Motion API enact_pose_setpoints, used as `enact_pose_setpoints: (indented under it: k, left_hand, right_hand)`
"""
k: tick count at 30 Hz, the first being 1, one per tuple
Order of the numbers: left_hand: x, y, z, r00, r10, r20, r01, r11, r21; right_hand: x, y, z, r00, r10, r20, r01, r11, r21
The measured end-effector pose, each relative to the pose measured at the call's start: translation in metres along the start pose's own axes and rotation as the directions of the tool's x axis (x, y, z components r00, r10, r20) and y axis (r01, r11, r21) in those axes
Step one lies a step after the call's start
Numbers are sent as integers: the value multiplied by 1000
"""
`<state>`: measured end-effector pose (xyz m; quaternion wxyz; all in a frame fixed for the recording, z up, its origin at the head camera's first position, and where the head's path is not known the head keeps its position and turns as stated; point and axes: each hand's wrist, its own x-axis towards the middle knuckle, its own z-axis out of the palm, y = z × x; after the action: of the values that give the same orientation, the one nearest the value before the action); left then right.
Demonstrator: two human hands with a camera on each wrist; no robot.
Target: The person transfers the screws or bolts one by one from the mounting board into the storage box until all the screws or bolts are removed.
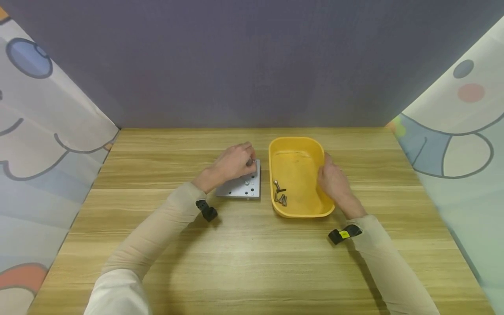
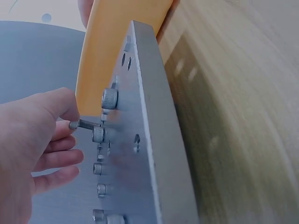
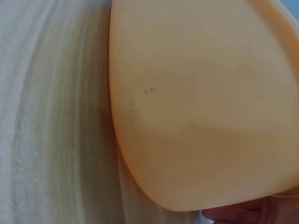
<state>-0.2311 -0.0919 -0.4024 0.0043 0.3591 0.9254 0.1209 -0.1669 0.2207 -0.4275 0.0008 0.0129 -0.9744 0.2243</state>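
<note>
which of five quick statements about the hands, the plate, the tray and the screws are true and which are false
1. The left hand pinches a screw over the metal plate. True.
2. The right hand presses on the metal plate. False: it holds the right side of the yellow tray.
3. Loose screws lie inside the yellow tray. True.
4. The yellow tray is left of the metal plate. False: it is to the right.
5. The metal plate has open holes. True.
</note>
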Motion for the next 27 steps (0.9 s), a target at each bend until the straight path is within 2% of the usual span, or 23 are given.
enact_pose_setpoints:
  k: [18,27]
  left_hand:
    - [0,2,-12,996,47,-75,-44,998,43]
    - [1,7,-21,998,38,-55,-36,999,33]
  right_hand:
    - [2,-1,-1,1000,21,21,-21,1000,1]
    - [3,-1,0,999,23,24,-23,1000,2]
